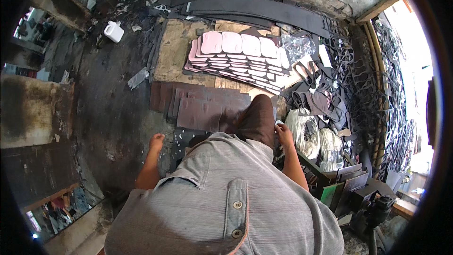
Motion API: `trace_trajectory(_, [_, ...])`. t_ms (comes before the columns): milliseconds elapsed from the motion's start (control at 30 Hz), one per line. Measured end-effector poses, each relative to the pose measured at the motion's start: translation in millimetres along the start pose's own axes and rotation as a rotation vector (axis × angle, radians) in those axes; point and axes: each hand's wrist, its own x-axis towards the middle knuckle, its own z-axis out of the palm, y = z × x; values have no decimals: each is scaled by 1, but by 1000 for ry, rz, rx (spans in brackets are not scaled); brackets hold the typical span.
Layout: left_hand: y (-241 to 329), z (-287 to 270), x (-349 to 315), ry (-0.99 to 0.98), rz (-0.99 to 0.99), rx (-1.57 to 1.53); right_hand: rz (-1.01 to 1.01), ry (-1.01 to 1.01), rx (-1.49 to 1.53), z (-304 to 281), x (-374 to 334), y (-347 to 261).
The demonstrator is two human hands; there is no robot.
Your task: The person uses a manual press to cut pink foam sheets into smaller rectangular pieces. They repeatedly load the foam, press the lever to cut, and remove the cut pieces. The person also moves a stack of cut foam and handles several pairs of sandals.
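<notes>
My left hand (157,140) hangs in the air over the dark floor on the left, its fingers curled in and nothing visible in them. My right hand (284,134) is beside my right knee, closed, with a small white piece (279,123) at its fingertips; its kind is too small to tell. In front of my legs lie overlapping dark brown sheets (200,113) with shapes pressed into them. Beyond them is a stack of pink-topped, black-edged padded panels (232,43), fanned in rows. My raised knee hides part of the brown sheets.
Brown boards (175,52) lie under the pink stack. Long dark strips (255,9) run along the back wall. To the right are clear plastic bags (304,134), black offcuts (321,101) and hanging dark straps (363,80). A white jug (113,31) stands far left.
</notes>
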Motion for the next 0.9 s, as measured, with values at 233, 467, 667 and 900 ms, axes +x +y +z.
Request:
trace_trajectory(233, [80,1,39,-31,97,-321,162,-49,-157,22,115,23])
trace_trajectory(467, [250,6,141,-129,159,-164,360,-38,52,43,221,46])
trace_trajectory(667, [412,-9,237,-187,412,198,390,30,153,69,272,-88])
trace_trajectory(900, [569,-16,296,-148,292,354,161,147,114,51,359,-265])
